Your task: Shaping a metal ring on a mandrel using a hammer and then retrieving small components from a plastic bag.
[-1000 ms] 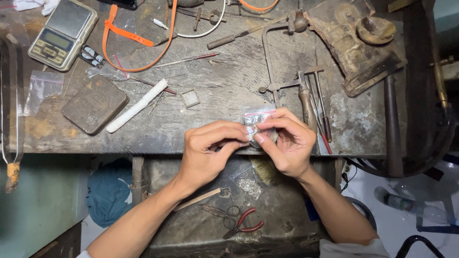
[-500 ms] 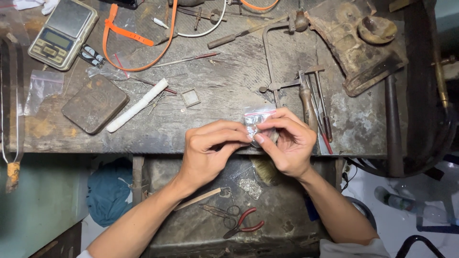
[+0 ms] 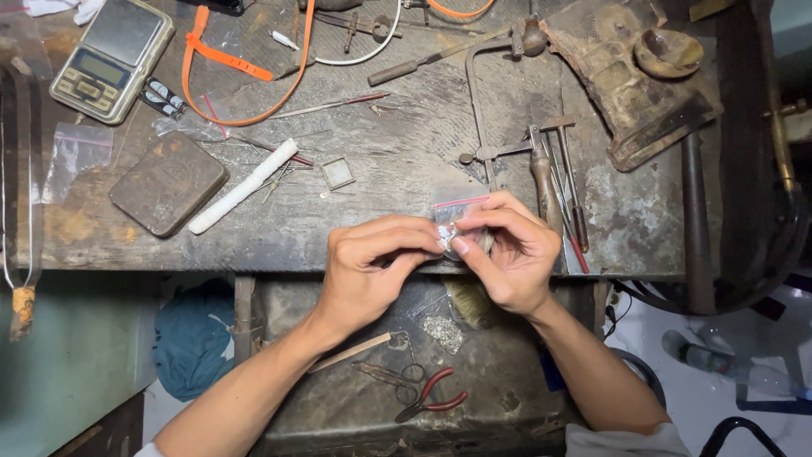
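Left hand (image 3: pixel 370 267): centre of frame, fingers curled in, thumb and forefinger pinched onto a small clear plastic bag (image 3: pixel 459 218) with a red zip strip. Right hand (image 3: pixel 510 254): just right of centre, fingers bent, tips meeting the left hand's on the same bag; both hands closed in a pinch grip. The bag sits between the fingertips at the near edge of the workbench (image 3: pixel 406 161), something small and pale inside; what it is cannot be told.

Bench surface, worn grey metal, fills the upper half of the frame:
- pocket scale (image 3: pixel 112 57), upper left;
- orange strap (image 3: pixel 245 76), looped, upper centre-left;
- dark flat tin (image 3: pixel 168 182), left of the hands;
- white rod (image 3: pixel 244 185), lying diagonally just right of the tin;
- small square plate (image 3: pixel 337 173), above the left hand;
- empty clear bag (image 3: pixel 74 156), far left;
- saw frame (image 3: pixel 491 101) and small hammers (image 3: pixel 560 182), just above and right of the right hand, the nearest clutter;
- rusted block (image 3: pixel 634 80), upper right.

Below the bench edge, under the wrists: dark tray (image 3: pixel 355 406) holding red-handled pliers (image 3: pixel 433 396), scissors (image 3: pixel 391 372) and a wooden stick (image 3: pixel 348 353). Blue cloth (image 3: pixel 196 338), lower left.

Open room: bare bench strip between white rod and hands.
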